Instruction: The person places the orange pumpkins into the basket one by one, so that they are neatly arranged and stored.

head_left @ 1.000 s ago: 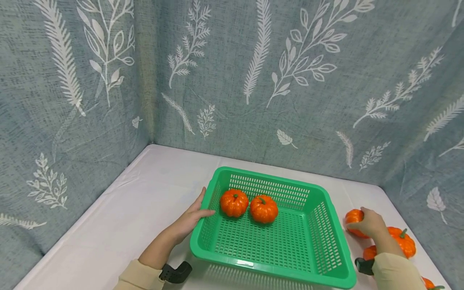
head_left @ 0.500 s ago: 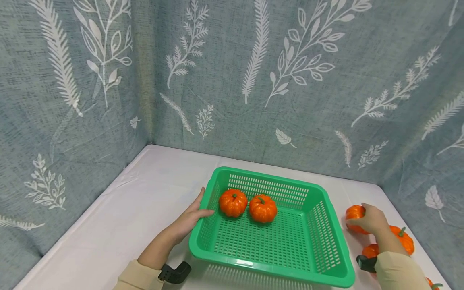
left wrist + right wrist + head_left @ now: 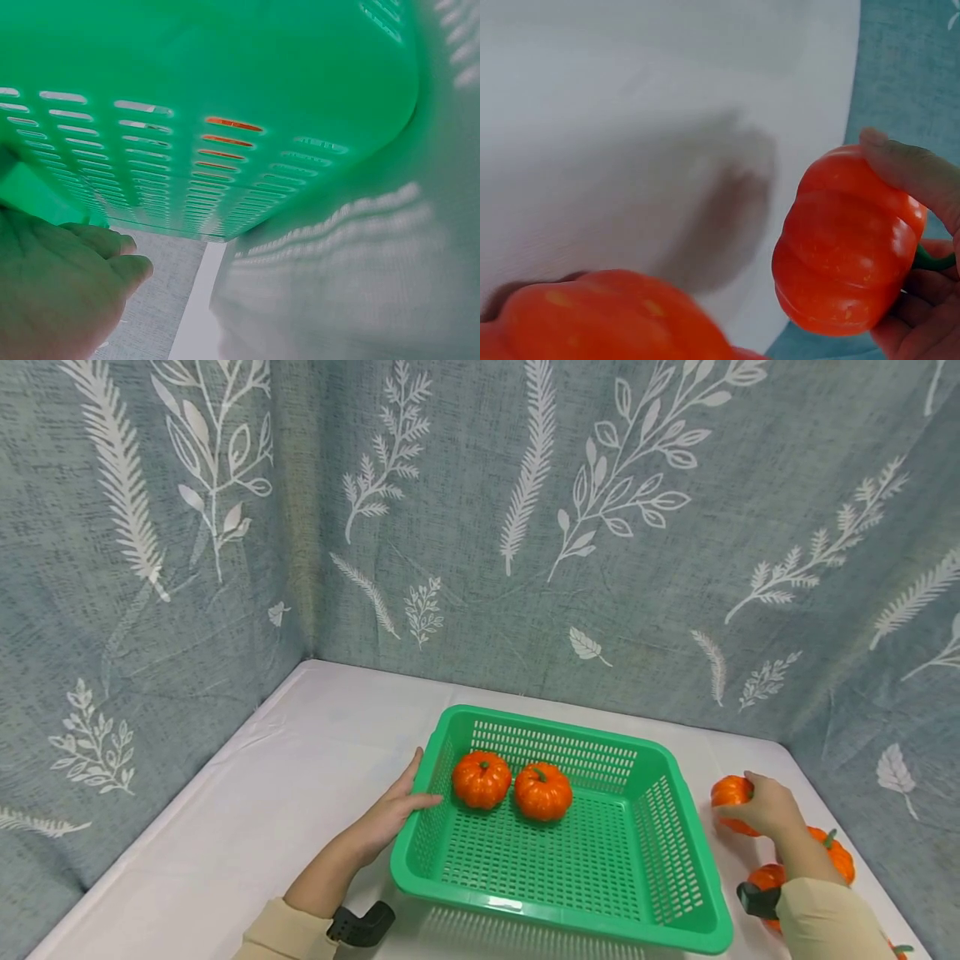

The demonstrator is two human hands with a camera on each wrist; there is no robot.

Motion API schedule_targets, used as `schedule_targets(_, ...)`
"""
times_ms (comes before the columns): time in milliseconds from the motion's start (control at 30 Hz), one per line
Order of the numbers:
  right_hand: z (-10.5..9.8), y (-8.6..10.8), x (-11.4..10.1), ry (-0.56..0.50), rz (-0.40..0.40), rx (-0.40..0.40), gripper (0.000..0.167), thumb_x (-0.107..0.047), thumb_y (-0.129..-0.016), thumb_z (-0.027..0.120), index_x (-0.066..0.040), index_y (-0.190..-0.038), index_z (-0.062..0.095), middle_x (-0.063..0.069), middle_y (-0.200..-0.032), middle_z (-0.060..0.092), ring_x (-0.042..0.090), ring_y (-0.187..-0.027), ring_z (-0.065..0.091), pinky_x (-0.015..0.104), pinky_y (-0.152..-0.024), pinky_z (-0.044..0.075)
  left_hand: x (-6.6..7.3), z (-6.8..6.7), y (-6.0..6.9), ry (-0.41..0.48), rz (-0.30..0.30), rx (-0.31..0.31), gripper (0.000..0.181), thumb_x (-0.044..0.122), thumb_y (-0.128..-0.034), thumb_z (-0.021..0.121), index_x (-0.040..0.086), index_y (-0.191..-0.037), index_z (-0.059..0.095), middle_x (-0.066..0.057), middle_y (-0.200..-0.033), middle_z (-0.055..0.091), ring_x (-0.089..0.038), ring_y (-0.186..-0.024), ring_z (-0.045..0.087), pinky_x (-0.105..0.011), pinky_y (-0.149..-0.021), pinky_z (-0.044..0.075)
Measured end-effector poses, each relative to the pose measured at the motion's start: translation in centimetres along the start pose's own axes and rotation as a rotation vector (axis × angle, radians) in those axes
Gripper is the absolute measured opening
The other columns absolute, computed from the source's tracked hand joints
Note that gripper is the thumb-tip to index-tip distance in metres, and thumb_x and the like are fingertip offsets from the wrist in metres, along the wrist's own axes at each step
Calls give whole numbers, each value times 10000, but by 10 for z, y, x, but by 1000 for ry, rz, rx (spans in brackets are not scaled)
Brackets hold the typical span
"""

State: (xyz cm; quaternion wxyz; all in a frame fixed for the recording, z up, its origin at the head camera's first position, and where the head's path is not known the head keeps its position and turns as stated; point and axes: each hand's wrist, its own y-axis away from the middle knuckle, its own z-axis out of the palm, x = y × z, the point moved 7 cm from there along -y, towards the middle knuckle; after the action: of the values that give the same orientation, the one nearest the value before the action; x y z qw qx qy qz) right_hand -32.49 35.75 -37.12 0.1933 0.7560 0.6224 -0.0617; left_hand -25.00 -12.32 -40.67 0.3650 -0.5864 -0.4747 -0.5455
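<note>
I have the right hand (image 3: 768,806) clamped on a pumpkin (image 3: 847,247), which sits clear above the tabletop (image 3: 225,810); thumb and fingers span opposite sides, I judge for a secure hold. The left hand (image 3: 390,814) grips the left rim of the basket (image 3: 600,922), thumb over the edge, presumably to steady it. Count: one basket; inside, two pumpkins (image 3: 482,780) side by side toward the far left, probably to leave space; on the tabletop at right, at least three other pumpkins (image 3: 834,857), partly hidden.
</note>
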Motion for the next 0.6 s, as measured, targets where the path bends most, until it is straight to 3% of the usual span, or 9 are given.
schedule_targets(167,-11,1,-17,20,-74,47,917,-299,-779,710,187,-1375,211,414,-1264,368,470,-1019,437,589,-921,398,1,0,0,-2,10,2,795,166,-944,431,137,-1488,-147,-66,-1563,-174,-283,-1430,-174,-575,-1114,-67)
schedule_targets(367,-22,6,-36,56,-160,108,892,-274,-773,716,200,-1360,241,419,-1239,399,472,-989,462,568,-878,425,0,-1,0,-4,8,4,798,172,-943,434,144,-1488,-148,-57,-1563,-172,-277,-1430,-175,-576,-1113,-69)
schedule_targets(600,-26,11,-49,61,-183,118,889,-260,-773,723,189,-1369,240,413,-1256,393,480,-1009,460,571,-883,430,0,0,0,-8,8,0,798,173,-945,434,141,-1487,-151,-58,-1562,-176,-278,-1429,-178,-578,-1112,-71)
